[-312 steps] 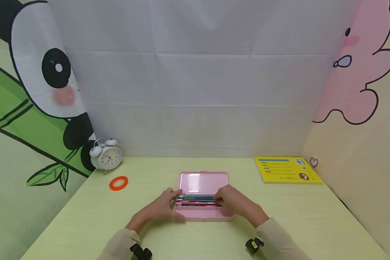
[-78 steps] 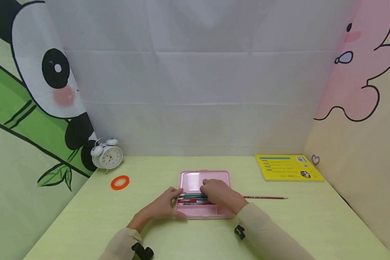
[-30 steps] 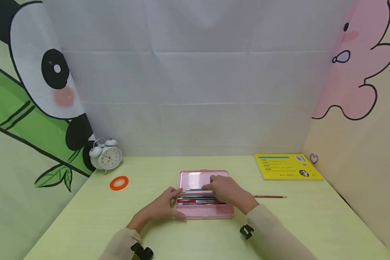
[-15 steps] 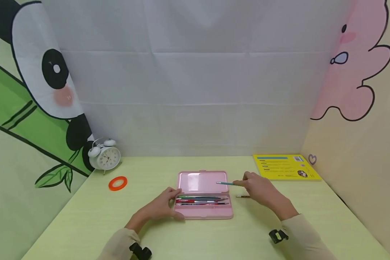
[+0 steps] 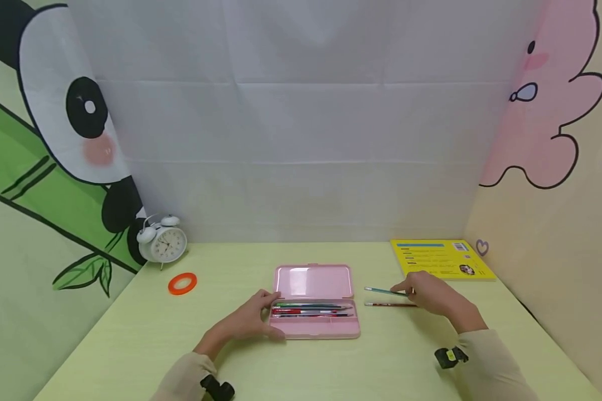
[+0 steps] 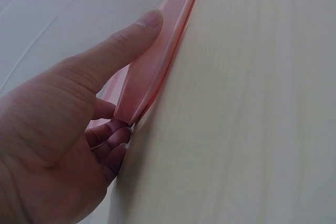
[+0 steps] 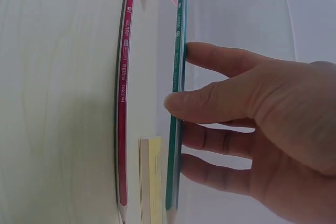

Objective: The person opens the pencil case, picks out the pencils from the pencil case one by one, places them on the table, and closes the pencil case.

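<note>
The pink pencil case [image 5: 314,328] lies with its lid back at mid-table, several pens and pencils inside. My left hand [image 5: 255,318] grips its left end; in the left wrist view the thumb of the hand [image 6: 68,98] lies on the case's side [image 6: 152,61] and the fingers curl round its corner. To the right of the case, my right hand [image 5: 438,298] pinches a green pencil [image 5: 381,290]. The right wrist view shows the hand [image 7: 262,114] with thumb and fingers on the green pencil [image 7: 179,51], beside a red pencil [image 7: 123,103] lying on the table.
A white alarm clock [image 5: 165,245] stands at the back left, with an orange ring [image 5: 183,283] in front of it. A yellow book [image 5: 438,259] lies at the back right, just behind my right hand. A grey-white cloth [image 5: 301,122] hangs behind the table.
My right hand has carried the green pencil from the case to the right, then lower, beside the red pencil, which was brought out before it. The left hand has stayed on the case.
</note>
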The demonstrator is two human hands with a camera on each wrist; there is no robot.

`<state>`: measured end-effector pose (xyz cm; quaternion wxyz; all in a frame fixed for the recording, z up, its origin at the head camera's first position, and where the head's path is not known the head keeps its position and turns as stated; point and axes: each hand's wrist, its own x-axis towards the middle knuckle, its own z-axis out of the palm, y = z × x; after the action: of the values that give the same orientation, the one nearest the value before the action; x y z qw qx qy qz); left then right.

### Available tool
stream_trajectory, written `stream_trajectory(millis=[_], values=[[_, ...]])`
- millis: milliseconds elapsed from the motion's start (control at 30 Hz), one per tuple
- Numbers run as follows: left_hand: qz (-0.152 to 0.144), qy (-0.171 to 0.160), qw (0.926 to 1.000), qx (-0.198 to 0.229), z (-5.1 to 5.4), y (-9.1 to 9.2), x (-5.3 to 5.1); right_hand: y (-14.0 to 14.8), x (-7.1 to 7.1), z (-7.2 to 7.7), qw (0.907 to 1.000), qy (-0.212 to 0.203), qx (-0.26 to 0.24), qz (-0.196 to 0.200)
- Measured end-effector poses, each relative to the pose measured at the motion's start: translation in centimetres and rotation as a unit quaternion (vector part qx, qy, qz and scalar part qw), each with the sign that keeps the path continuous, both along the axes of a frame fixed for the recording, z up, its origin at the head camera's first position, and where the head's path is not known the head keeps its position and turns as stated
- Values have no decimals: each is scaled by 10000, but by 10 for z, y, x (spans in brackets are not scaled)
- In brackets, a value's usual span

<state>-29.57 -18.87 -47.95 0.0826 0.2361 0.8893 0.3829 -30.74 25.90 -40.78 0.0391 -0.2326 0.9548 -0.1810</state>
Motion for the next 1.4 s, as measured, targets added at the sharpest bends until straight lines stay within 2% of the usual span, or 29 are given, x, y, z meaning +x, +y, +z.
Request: stream_trajectory(millis=[200,333,500,767,1400], values=[[52,-32,10000,-3,3,1,2,2,-2,-2,9998,-160,-9,148],[28,-34,10000,25,4,1,3,2,-2,-4,9997,-213,87,-12],[33,-59,10000,5,3,0,3,2,-2,-9,9980,-569,29,-279],[28,-73,10000,-49,3,1,3,2,-2,-10,9973,-706,24,-210],[17,-110,9999,-2,4,1,4,1,-3,-15,9980,-552,292,-79]])
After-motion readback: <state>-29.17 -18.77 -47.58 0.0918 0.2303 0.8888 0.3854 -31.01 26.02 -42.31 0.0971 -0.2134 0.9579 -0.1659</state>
